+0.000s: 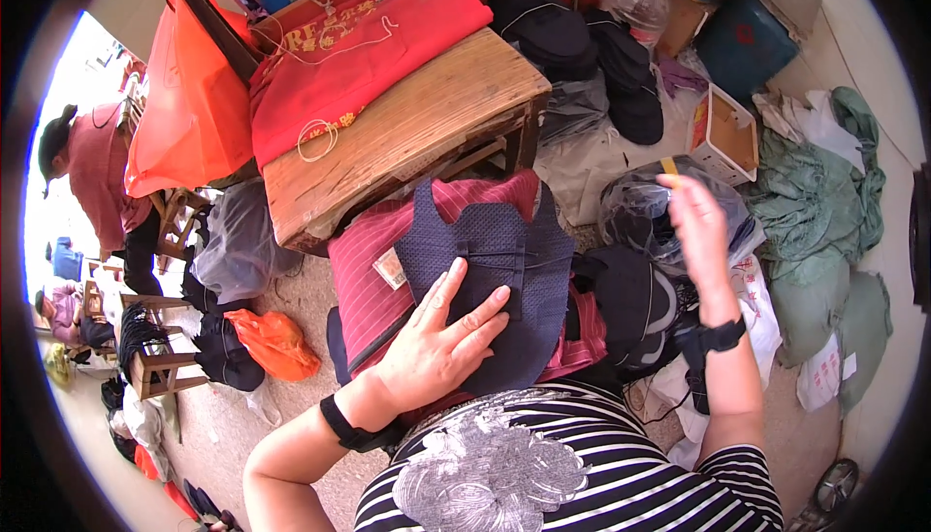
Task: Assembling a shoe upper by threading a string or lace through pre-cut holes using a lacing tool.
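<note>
A dark blue fabric piece with a smaller stitched panel lies across my lap. Its upper end has curved cut-outs at the sides. My left hand rests flat on it, fingers stretched out and a little apart. Beneath is pink-red striped cloth carrying a small white label. To the right, my right hand is raised off the fabric, fingers closed on a small yellow thing; its kind is too small to make out. Dark straps circle both wrists.
Ahead stands a wooden table with a red printed cloth on it. Black caps pile behind. At right are a clear plastic bag, a white box and green cloth. An orange bag lies left; another person bends beyond.
</note>
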The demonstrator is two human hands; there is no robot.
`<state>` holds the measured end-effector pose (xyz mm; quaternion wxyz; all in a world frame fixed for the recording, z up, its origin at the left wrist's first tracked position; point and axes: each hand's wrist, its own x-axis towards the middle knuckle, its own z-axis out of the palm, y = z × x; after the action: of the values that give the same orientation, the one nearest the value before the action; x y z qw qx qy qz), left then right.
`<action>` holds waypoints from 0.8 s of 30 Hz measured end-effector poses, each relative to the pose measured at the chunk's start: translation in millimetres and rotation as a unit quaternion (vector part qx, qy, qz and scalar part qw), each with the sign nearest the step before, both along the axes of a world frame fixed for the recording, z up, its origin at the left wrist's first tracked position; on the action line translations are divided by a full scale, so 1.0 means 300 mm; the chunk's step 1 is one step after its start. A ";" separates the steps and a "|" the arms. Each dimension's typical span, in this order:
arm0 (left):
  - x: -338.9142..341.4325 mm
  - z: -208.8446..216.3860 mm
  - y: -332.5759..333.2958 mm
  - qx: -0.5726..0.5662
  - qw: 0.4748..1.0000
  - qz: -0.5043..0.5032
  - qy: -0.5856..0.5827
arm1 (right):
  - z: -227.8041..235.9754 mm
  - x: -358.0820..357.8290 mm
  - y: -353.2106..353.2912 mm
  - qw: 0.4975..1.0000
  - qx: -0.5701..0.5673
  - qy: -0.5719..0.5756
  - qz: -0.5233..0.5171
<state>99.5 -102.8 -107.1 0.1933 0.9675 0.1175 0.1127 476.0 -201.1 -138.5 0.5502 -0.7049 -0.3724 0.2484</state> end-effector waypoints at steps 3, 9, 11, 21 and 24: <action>-0.026 0.016 -0.012 0.011 1.000 -0.006 0.023 | 0.049 -0.267 0.029 0.988 -0.016 -0.028 0.151; -0.082 -0.010 -0.024 0.005 0.999 -0.036 0.017 | 0.116 -0.488 0.071 0.939 -0.049 -0.126 0.317; -0.086 -0.013 -0.022 -0.008 0.999 -0.036 0.017 | 0.112 -0.500 0.084 0.914 -0.034 -0.234 0.329; -0.100 -0.042 -0.015 -0.035 0.998 -0.049 0.016 | 0.108 -0.552 0.117 0.868 -0.005 -0.341 0.361; -0.096 -0.043 -0.009 -0.037 0.998 -0.050 0.018 | 0.093 -0.563 0.136 0.867 0.016 -0.338 0.365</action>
<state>70.6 -105.4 -120.1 0.2320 0.9663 0.0764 0.0809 307.1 -160.3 -110.7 0.2719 -0.5509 -0.7701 0.1721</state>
